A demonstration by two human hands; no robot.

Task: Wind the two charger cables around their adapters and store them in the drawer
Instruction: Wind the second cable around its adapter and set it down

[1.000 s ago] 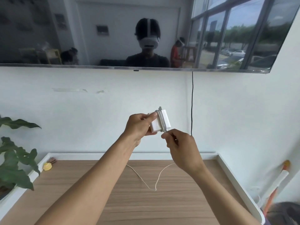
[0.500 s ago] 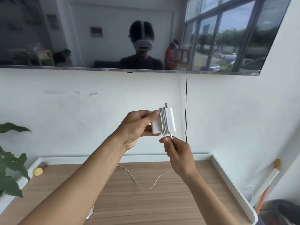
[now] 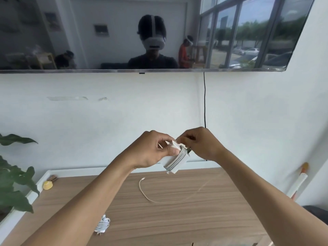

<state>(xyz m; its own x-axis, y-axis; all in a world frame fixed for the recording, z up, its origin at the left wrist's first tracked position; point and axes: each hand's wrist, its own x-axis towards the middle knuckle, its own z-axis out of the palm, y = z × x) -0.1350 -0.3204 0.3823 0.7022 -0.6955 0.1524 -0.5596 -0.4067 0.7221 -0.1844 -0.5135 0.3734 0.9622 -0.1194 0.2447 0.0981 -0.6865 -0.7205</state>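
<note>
My left hand grips a white adapter in the air above the wooden tabletop. Several turns of white cable are wound around its middle. My right hand pinches that cable at the adapter's upper end. The cable's loose tail trails down onto the tabletop and curls to a free plug end. The second charger, wrapped in its own cable, lies on the tabletop near my left forearm. No drawer is in view.
A dark screen hangs on the white wall, with a black cord running down from it. Plant leaves stand at the left. A small yellow object lies in the tabletop's back left corner. An orange-tipped stick leans at right.
My right hand has gone from below the adapter up to its top end with the cable. The adapter has tilted, and the loose tail on the tabletop is shorter.
</note>
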